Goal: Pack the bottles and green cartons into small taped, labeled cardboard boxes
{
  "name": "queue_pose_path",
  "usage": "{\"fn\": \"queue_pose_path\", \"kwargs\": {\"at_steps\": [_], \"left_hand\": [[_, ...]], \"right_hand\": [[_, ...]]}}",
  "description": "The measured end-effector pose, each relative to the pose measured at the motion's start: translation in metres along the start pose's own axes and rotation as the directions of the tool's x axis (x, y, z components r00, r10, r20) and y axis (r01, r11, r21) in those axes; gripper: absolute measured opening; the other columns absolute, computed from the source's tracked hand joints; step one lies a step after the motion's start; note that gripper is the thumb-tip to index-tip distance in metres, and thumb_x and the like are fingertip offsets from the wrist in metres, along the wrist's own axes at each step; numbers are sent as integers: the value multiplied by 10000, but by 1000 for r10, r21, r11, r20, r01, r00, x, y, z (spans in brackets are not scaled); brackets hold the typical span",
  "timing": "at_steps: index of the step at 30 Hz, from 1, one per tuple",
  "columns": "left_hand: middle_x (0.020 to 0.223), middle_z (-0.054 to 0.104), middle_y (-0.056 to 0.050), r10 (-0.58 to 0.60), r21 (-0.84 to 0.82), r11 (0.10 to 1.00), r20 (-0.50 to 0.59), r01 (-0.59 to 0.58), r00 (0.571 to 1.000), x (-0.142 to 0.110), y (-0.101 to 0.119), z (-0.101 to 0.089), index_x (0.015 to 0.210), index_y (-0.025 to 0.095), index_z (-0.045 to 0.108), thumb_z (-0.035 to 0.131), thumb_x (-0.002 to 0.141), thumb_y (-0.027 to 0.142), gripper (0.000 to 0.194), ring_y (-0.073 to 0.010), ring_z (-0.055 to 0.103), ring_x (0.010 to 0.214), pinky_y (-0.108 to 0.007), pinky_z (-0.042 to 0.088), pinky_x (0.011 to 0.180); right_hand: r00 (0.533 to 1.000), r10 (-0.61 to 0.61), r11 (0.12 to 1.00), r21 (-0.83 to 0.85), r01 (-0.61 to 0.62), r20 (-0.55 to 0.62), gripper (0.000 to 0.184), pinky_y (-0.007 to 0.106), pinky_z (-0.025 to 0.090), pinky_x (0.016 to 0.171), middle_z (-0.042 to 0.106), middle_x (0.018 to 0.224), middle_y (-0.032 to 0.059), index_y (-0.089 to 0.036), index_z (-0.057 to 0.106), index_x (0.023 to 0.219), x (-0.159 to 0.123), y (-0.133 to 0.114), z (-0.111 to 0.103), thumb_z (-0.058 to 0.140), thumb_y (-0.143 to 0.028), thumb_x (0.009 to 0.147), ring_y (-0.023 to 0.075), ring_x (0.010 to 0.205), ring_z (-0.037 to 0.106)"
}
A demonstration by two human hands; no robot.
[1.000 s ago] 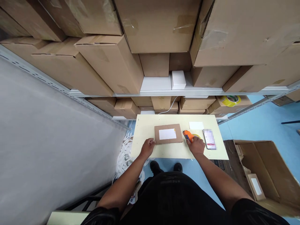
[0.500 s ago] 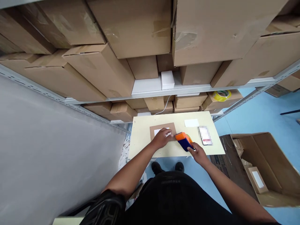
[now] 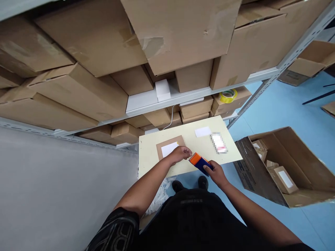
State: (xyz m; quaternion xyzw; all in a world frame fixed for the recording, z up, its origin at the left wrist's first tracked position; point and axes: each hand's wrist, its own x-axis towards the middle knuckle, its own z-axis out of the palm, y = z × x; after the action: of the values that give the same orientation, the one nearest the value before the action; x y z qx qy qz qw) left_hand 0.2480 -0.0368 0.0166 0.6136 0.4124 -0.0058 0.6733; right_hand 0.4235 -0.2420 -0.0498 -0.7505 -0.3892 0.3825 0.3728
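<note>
My right hand (image 3: pixel 215 173) is wrapped round an orange and dark blue tape dispenser (image 3: pixel 200 163), held at the near edge of the pale yellow table (image 3: pixel 148 164). Close to the dispenser's front end is my left hand (image 3: pixel 182 153), thumb and fingertips pinched together; whatever lies between them is too small to make out. Behind the left hand, a flat brown cardboard package (image 3: pixel 170 140) lies on the table with a white label (image 3: pixel 169 149) on it. Farther right on the tabletop are a blank white slip (image 3: pixel 202 131) and a blurred-out phone-shaped item (image 3: pixel 219 143).
Shelving (image 3: pixel 193 96) full of cardboard boxes rises behind the table. A yellow tape roll (image 3: pixel 227 96) sits on a lower box. To the right on the blue floor stands a large open carton (image 3: pixel 293 157) with several small packages inside. A grey wall (image 3: pixel 60 181) borders the left.
The view has turned, so the table appears tilted. The dispenser has been rotated to point more toward my left hand, whose fingers have come together off the package near its front.
</note>
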Motion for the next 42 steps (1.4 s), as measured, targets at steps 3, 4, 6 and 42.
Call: {"fn": "queue_pose_path", "kwargs": {"at_steps": [3, 4, 6, 42], "left_hand": [[778, 693, -27, -16, 36, 999, -48, 18, 999, 6, -1, 4, 860, 149, 727, 766, 733, 313, 211, -133, 599, 686, -264, 487, 667], [775, 690, -21, -15, 85, 996, -64, 20, 998, 8, -1, 5, 855, 154, 725, 747, 739, 299, 187, -132, 596, 680, -260, 479, 658], [770, 693, -12, -21, 203, 979, -78, 36, 997, 13, 1, 5, 850, 163, 730, 713, 749, 278, 154, -138, 598, 675, -258, 469, 645], [1260, 692, -173, -154, 999, -20, 38, -42, 987, 152, 2, -22, 1142, 164, 761, 681, 704, 91, 452, -334, 460, 1321, -602, 133, 1229]], "right_hand": [[998, 51, 998, -18, -52, -23, 497, 290, 348, 587, 569, 622, -2, -234, 548, 684, 5, -1, 5, 603, -702, 842, 185, 619, 517], [998, 61, 998, -28, -62, -17, 517, 288, 322, 572, 548, 591, -8, -234, 536, 651, 8, -1, 6, 604, -711, 841, 175, 593, 495], [998, 69, 997, -36, -69, -1, 544, 288, 284, 553, 511, 546, -18, -236, 509, 602, 13, 0, 8, 604, -715, 841, 159, 556, 455], [623, 545, 350, 523, -777, 561, 583, 352, 617, 815, 808, 1028, 152, -117, 756, 1082, 4, 54, 76, 653, -666, 919, 259, 887, 777]]}}
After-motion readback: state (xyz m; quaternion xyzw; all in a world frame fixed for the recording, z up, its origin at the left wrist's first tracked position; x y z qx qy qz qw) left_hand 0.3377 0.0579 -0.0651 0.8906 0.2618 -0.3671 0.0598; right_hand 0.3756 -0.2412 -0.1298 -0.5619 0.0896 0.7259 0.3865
